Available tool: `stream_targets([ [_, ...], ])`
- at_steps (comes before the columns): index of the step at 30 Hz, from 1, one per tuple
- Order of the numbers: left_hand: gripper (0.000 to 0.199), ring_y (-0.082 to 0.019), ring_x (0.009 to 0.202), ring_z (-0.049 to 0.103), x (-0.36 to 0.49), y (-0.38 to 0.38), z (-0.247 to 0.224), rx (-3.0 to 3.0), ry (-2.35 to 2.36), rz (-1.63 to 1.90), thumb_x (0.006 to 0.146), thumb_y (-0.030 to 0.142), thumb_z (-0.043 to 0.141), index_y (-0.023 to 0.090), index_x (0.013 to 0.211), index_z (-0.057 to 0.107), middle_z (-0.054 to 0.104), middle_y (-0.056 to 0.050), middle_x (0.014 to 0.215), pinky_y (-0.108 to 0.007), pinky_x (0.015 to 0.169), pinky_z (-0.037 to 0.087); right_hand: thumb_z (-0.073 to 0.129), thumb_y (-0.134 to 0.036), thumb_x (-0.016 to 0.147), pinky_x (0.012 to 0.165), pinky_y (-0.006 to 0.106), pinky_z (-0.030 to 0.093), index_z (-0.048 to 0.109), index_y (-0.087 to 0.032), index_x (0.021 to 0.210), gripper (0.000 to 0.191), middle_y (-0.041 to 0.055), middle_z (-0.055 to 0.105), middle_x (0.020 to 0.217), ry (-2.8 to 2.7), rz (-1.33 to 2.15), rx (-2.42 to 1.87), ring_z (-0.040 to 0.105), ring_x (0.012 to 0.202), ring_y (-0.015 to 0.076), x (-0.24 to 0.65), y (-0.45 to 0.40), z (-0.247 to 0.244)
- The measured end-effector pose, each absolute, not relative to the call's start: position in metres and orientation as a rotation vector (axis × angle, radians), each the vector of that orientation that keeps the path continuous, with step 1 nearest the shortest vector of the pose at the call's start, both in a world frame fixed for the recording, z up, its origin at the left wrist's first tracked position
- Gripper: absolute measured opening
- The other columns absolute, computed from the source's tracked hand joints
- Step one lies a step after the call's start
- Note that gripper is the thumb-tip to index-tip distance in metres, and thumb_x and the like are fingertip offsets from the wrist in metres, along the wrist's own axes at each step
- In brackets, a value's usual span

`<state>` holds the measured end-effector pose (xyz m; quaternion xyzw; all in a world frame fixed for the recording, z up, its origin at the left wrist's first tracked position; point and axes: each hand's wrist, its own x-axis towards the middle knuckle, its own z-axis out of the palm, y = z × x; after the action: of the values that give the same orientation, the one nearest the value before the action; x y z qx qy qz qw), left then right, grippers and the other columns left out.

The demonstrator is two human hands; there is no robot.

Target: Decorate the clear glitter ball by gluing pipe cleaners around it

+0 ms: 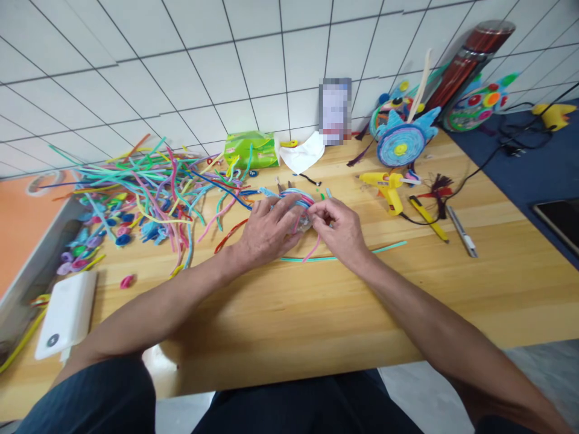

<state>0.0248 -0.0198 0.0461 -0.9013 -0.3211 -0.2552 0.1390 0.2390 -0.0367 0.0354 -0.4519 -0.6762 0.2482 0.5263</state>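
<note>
Presently, we are observing two bare hands working at the centre of the frame over a wooden table (289,325). The left hand (274,232) is lying palm-down across a coiled craft piece (306,201), its fingers reaching over the top; we are not managing to tell whether they are gripping, as the undersides are hidden. The right hand (337,228) is holding its thumb and forefinger together, pinching at the right edge of the same piece. A pink strand (311,250) is hanging out below, and a mint-green strand (389,248) is lying flat beneath the right wrist. To the right of centre, we are recording a yellow glue gun (385,191), with a yellow cutter (429,220) and a silver pen-like tool (462,232) lying beside it. At upper right, a blue disc (400,148) is standing before a red flask (468,69). At left, a heap of coloured strands (149,175) is spreading across the surface, and a white power bank (67,310) is resting at lower left.
</note>
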Motion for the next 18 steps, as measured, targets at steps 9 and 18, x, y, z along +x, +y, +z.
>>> stream_targets([
  [9, 0.055, -0.037, 0.124, 0.060, 0.029, -0.025, 0.034, -2.506, -1.033, -0.677, 0.095, 0.037, 0.080, 0.026, 0.144, 0.057, 0.066, -0.015, 0.157, -0.051, 0.096, 0.044, 0.061, -0.009, 0.091, 0.077, 0.033, 0.052, 0.070, -0.025, 0.096, 0.020, 0.0004, 0.065, 0.085, -1.718, 0.432, -1.081, 0.061, 0.078, 0.0187, 0.241, -0.039, 0.033],
  [18, 0.060, -0.036, 0.120, 0.062, 0.035, -0.013, 0.030, -2.399, -0.982, -0.937, 0.088, 0.027, 0.077, 0.022, 0.141, 0.050, 0.071, -0.018, 0.146, -0.053, 0.097, 0.049, 0.062, -0.003, 0.082, 0.079, 0.034, 0.056, 0.071, -0.026, 0.115, 0.042, 0.0020, 0.068, 0.097, -1.770, 0.458, -1.058, 0.065, 0.087, 0.0197, 0.242, -0.038, 0.035],
])
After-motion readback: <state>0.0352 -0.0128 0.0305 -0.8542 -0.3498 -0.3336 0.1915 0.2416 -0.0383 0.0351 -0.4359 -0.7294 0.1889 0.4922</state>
